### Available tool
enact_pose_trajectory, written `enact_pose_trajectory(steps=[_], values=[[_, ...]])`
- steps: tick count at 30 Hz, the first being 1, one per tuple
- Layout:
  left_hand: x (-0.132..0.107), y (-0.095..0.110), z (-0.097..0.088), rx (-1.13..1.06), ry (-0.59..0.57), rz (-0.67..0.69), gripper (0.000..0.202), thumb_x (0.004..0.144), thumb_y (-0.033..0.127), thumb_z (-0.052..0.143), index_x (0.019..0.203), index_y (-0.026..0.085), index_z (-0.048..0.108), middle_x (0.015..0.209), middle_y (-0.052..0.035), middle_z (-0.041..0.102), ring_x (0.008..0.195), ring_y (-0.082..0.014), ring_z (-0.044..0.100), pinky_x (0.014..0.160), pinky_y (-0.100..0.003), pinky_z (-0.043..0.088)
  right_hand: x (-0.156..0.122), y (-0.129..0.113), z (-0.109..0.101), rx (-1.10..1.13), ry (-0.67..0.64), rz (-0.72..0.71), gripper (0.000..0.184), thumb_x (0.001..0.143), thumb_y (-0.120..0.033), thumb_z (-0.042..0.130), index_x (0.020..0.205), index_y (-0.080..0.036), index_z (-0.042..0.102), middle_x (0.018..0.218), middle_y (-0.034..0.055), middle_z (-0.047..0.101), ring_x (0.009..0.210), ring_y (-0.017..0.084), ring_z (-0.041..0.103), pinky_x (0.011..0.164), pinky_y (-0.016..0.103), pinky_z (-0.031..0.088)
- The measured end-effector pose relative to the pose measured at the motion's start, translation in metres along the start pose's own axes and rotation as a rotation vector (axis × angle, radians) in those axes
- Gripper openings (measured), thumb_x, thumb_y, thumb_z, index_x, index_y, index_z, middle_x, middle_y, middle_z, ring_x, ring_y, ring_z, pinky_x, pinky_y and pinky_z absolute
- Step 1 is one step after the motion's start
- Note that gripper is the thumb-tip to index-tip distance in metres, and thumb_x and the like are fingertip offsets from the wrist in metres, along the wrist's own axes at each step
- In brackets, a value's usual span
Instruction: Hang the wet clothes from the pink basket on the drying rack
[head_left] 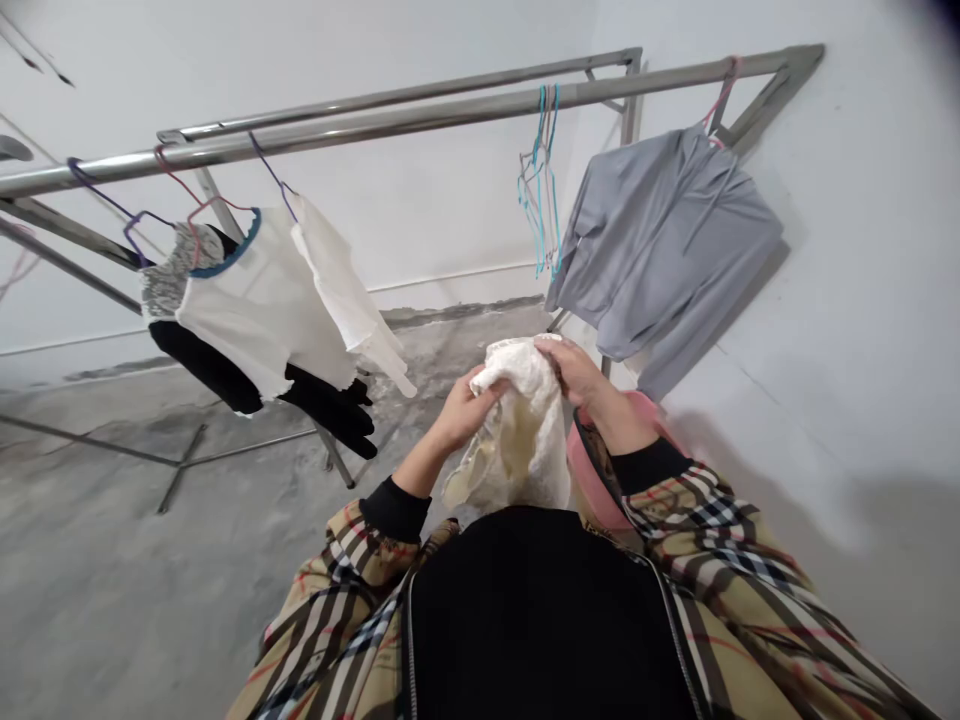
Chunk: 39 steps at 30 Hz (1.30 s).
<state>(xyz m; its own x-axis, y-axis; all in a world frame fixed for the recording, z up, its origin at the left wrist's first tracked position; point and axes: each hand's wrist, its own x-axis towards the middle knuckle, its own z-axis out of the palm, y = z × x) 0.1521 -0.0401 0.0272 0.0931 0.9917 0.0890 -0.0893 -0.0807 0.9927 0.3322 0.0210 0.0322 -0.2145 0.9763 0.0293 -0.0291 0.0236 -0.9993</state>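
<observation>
A white textured cloth (551,460) with yellowish patches hangs bunched in front of my body; whether it is a towel or a garment I cannot tell. My left hand (466,408) grips its upper left edge, thumb over the fabric. At the upper right corner, my right hand (574,372) pinches the cloth as well. Below my right forearm a pink basin (595,480) shows in part, with dark patterned material inside it.
A metal clothes rack (420,115) crosses ahead of me. White tops (240,310) and a dark garment (206,365) hang at its left, empty blue hangers (541,190) right of centre, a grey shirt (660,240) at the right. White walls stand behind.
</observation>
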Motion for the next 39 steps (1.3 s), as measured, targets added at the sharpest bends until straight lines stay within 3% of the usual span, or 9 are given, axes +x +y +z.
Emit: enact_pose_trajectory(steps=[5, 11, 16, 20, 23, 27, 30, 34, 39], values=[[0.003, -0.007, 0.004, -0.295, 0.284, -0.064, 0.023, 0.069, 0.027, 0.071, 0.086, 0.017, 0.06, 0.072, 0.003, 0.061, 0.064, -0.0109, 0.057, 0.065, -0.022, 0.044, -0.05, 0.035, 0.028, -0.317, 0.366, -0.322, 0.031, 0.085, -0.041, 0.056, 0.105, -0.018, 0.062, 0.107, 0.0111, 0.064, 0.092, 0.02, 0.058, 0.088, 0.035, 0.047], [-0.001, -0.013, 0.009, -0.356, 0.454, -0.05, 0.026, 0.067, 0.027, 0.073, 0.088, 0.02, 0.059, 0.072, 0.0046, 0.06, 0.066, -0.0112, 0.06, 0.064, -0.022, 0.046, -0.101, 0.114, 0.071, -0.477, -0.053, -0.144, 0.052, 0.081, -0.04, 0.062, 0.128, -0.019, 0.053, 0.118, 0.0098, 0.061, 0.103, 0.024, 0.057, 0.089, 0.034, 0.045], [-0.004, -0.017, 0.012, -0.241, 0.465, 0.015, 0.022, 0.072, 0.028, 0.07, 0.09, 0.021, 0.061, 0.078, 0.0023, 0.065, 0.071, -0.0121, 0.063, 0.072, -0.024, 0.049, -0.096, 0.149, 0.06, -0.396, -0.055, 0.022, 0.028, 0.092, -0.029, 0.045, 0.108, -0.019, 0.065, 0.091, 0.0025, 0.07, 0.082, 0.018, 0.062, 0.074, 0.027, 0.046], [-0.007, -0.028, 0.0, -0.083, 0.419, 0.072, 0.03, 0.077, 0.033, 0.067, 0.104, 0.022, 0.06, 0.092, -0.002, 0.069, 0.084, -0.0151, 0.066, 0.082, -0.027, 0.051, -0.099, 0.152, 0.046, -0.32, 0.025, 0.074, 0.024, 0.089, -0.026, 0.048, 0.103, -0.02, 0.067, 0.099, 0.003, 0.072, 0.09, 0.018, 0.064, 0.078, 0.027, 0.045], [-0.017, -0.048, -0.03, 0.063, 0.418, 0.046, 0.042, 0.077, 0.035, 0.067, 0.115, 0.023, 0.056, 0.1, -0.0047, 0.069, 0.09, -0.0161, 0.066, 0.085, -0.029, 0.051, -0.107, 0.151, 0.037, -0.374, 0.075, 0.08, 0.024, 0.087, -0.025, 0.051, 0.102, -0.019, 0.069, 0.097, 0.0048, 0.072, 0.089, 0.019, 0.064, 0.08, 0.029, 0.045], [-0.043, -0.076, -0.085, 0.457, 0.414, -0.175, 0.059, 0.074, 0.032, 0.066, 0.13, 0.023, 0.05, 0.092, -0.0041, 0.07, 0.076, -0.0164, 0.065, 0.071, -0.028, 0.051, -0.117, 0.145, 0.026, -0.386, 0.098, 0.035, 0.029, 0.088, -0.031, 0.048, 0.102, -0.017, 0.07, 0.091, 0.0061, 0.073, 0.083, 0.019, 0.065, 0.076, 0.029, 0.046], [-0.06, -0.085, -0.114, 0.905, 0.259, -0.403, 0.044, 0.073, 0.032, 0.063, 0.117, 0.025, 0.065, 0.076, -0.0021, 0.07, 0.067, -0.0181, 0.063, 0.065, -0.028, 0.047, -0.115, 0.131, 0.016, -0.385, 0.118, 0.007, 0.031, 0.088, -0.033, 0.048, 0.102, -0.017, 0.071, 0.095, 0.0075, 0.073, 0.084, 0.021, 0.065, 0.077, 0.031, 0.047], [-0.065, -0.083, -0.121, 1.135, 0.057, -0.488, 0.03, 0.076, 0.035, 0.058, 0.1, 0.026, 0.074, 0.077, -0.0046, 0.074, 0.076, -0.0238, 0.066, 0.068, -0.029, 0.046, -0.098, 0.109, -0.006, -0.462, 0.146, -0.017, 0.03, 0.087, -0.033, 0.05, 0.101, -0.018, 0.072, 0.099, 0.0082, 0.073, 0.09, 0.023, 0.066, 0.08, 0.032, 0.048], [-0.051, -0.072, -0.114, 1.052, 0.13, -0.401, 0.031, 0.078, 0.038, 0.056, 0.097, 0.023, 0.075, 0.09, -0.004, 0.076, 0.085, -0.0225, 0.068, 0.071, -0.026, 0.046, -0.066, 0.084, -0.035, -0.617, 0.151, -0.097, 0.027, 0.081, -0.02, 0.053, 0.099, -0.021, 0.073, 0.1, 0.0051, 0.073, 0.091, 0.022, 0.066, 0.083, 0.034, 0.049]])
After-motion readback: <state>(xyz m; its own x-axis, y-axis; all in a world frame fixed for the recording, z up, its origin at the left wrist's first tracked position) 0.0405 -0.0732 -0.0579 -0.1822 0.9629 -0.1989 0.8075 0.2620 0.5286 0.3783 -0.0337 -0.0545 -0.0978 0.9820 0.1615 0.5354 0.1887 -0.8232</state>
